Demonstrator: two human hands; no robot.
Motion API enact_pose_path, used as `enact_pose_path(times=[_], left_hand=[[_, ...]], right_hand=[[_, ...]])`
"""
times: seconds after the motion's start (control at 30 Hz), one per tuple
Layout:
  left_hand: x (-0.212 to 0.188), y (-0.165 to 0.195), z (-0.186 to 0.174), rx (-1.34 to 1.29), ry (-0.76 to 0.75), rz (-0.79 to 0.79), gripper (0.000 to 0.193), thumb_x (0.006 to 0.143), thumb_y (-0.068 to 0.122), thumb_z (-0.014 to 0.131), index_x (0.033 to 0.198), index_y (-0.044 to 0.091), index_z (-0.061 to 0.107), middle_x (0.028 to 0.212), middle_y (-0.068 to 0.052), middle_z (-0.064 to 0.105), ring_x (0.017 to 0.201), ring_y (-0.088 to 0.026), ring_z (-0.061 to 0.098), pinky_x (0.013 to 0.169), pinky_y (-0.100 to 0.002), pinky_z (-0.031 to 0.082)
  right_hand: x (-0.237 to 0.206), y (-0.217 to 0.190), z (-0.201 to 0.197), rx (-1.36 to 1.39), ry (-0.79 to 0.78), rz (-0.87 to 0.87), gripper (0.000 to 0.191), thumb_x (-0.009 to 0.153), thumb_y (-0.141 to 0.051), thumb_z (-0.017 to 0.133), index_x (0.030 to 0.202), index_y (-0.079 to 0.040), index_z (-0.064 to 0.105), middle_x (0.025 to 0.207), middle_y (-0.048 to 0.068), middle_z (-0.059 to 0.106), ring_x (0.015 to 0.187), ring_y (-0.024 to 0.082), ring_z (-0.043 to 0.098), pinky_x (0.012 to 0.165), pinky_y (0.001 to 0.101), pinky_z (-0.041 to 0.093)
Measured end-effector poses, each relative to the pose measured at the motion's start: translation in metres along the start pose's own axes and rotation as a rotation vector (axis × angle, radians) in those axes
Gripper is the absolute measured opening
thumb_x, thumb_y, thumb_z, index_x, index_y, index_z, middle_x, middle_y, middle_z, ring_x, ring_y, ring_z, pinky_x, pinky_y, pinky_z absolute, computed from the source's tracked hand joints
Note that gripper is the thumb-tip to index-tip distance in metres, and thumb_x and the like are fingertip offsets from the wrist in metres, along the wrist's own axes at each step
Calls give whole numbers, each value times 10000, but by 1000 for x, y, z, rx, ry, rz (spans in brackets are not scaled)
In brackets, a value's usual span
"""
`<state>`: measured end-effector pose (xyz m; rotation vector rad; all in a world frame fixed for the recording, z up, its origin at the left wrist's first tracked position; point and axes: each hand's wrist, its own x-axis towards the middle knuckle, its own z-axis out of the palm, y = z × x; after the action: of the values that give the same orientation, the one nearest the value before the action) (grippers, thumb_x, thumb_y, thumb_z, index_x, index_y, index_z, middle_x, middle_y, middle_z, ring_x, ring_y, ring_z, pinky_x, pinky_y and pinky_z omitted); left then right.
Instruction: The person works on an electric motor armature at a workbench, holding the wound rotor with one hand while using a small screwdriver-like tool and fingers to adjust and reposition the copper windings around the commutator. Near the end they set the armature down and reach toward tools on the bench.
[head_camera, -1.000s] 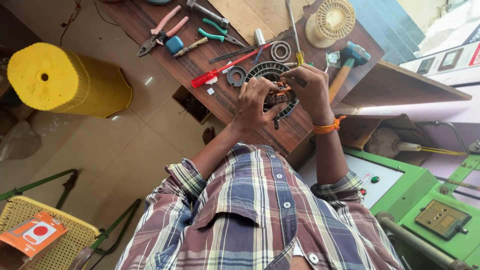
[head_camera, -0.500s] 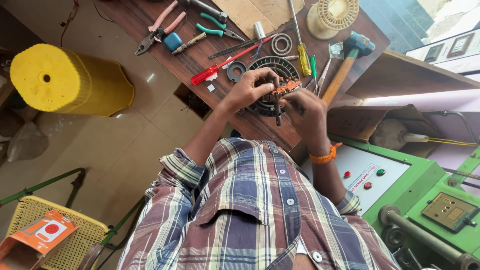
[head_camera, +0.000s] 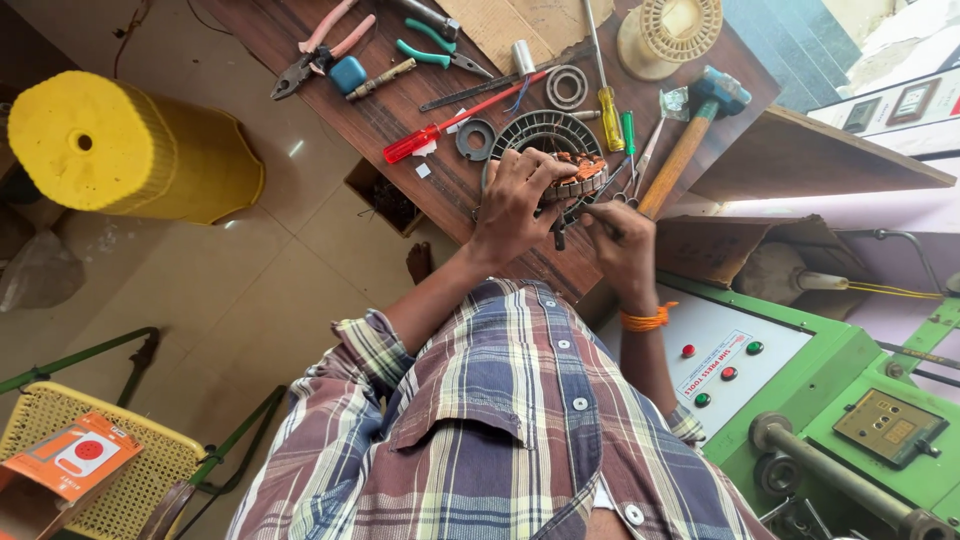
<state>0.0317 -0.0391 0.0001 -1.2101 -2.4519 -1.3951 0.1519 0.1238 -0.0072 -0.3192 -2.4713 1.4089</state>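
A checked shirt (head_camera: 500, 440) fills the near foreground, and both forearms are stretched from it toward a dark wooden bench (head_camera: 300, 30). The left hand (head_camera: 515, 205) is laid over the near side of a round motor core with copper windings (head_camera: 580, 178), its fingers curled down onto the rim so that the part is gripped. The right hand (head_camera: 620, 240), banded at the wrist in orange, is closed around a thin dark tool (head_camera: 560, 222) whose tip is set against the windings. The core is seated on the bench near its front edge, against a dark ribbed ring (head_camera: 545, 130). Just beyond are laid a red-handled screwdriver (head_camera: 450, 122), a yellow-handled screwdriver (head_camera: 605, 95) and a hammer with a wooden handle (head_camera: 685, 145). Farther off are seen pink-handled pliers (head_camera: 320, 50), green-handled pliers (head_camera: 435, 45) and a pale plastic spool (head_camera: 670, 35). A yellow stool (head_camera: 120, 150) is placed on the floor to the left, and a green machine (head_camera: 850, 400) is set to the right.
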Motion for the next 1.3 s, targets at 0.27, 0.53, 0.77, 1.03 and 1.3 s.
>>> enact_pose_path(times=[0.27,0.53,0.77,1.03,1.3], left_hand=[[-7,-25,17,-16,45,84,436,867,218,830,1253,198,628,1097,14,588,1033,-217,535,902,-414,385],[15,-11,10,-185,-20,-281,534,889,444,764,1277,124,586,898,-14,655,881,-206,646,903,-441,421],[39,-31,21,-457,-137,-405,176,853,192,693,954,57,741,922,-51,696,809,-153,696,759,-332,555],[30,-64,-8,-932,-437,-280,136,937,107,620,1012,31,704,998,2,625,951,-82,601,873,-253,501],[16,-11,-19,-224,-145,-48,374,851,324,827,1103,101,664,1033,-51,612,1048,-252,605,916,-418,468]], right_hand=[[46,-30,-33,-203,-45,-204,128,899,23,799,1008,-20,750,821,82,628,720,190,618,661,315,463],[104,-28,-16,-189,-76,-329,165,861,-63,853,955,-19,724,876,94,687,756,202,683,671,320,513],[84,-38,-9,-261,48,-235,166,887,-80,872,950,-20,731,824,102,646,689,195,613,635,340,470],[8,-49,14,-81,-23,142,109,924,-78,800,936,-2,723,664,66,659,575,97,586,541,303,426],[-10,-5,17,91,15,171,24,1004,-7,679,1010,16,682,828,73,664,749,74,577,659,266,465]])
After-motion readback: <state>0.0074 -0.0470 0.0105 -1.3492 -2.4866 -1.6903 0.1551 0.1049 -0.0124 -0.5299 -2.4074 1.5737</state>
